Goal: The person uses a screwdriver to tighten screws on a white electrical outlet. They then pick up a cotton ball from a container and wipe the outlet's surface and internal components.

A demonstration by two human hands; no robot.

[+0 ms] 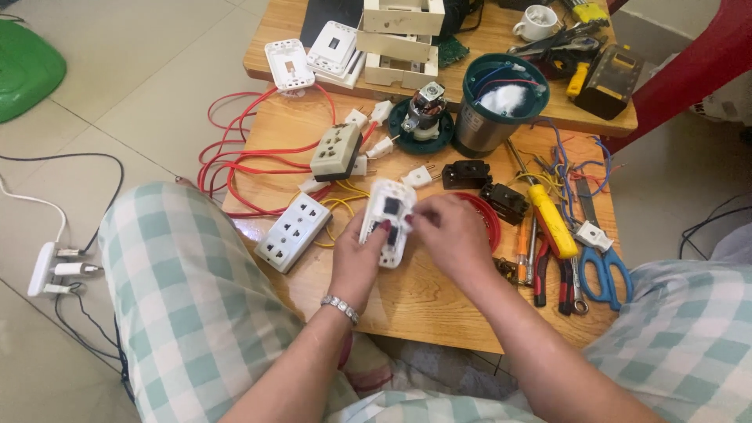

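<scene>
The left hand (356, 262) holds a white socket housing (389, 222) from below and from its left side, the fingers closed around its edge; the right hand (453, 235) touches the same housing from the right, with the fingertips pinched on its right edge near a small red part; so both hands are together, clamped on this one piece, just above the front middle of the wooden desk (439, 305). The housing is tilted, and its open face with dark square openings looks up to the camera; a silver bracelet (340, 307) is on the left wrist.

Just left of the housing lies a white socket strip (292, 232) with yellow wires (342, 205) going to it; behind it a beige socket block (336, 151) rests on red cables (239, 157) that loop over the left edge of the desk. To the right of the hands there are a yellow-handled screwdriver (551, 219), red-handled pliers (551, 276) and blue scissors (608, 270), lying close to each other. Further back stand a small electric motor (424, 112) on a green base and a metal pot with green rim (497, 102); the knees in checked green and white cloth (180, 290) are on both sides of the desk.
</scene>
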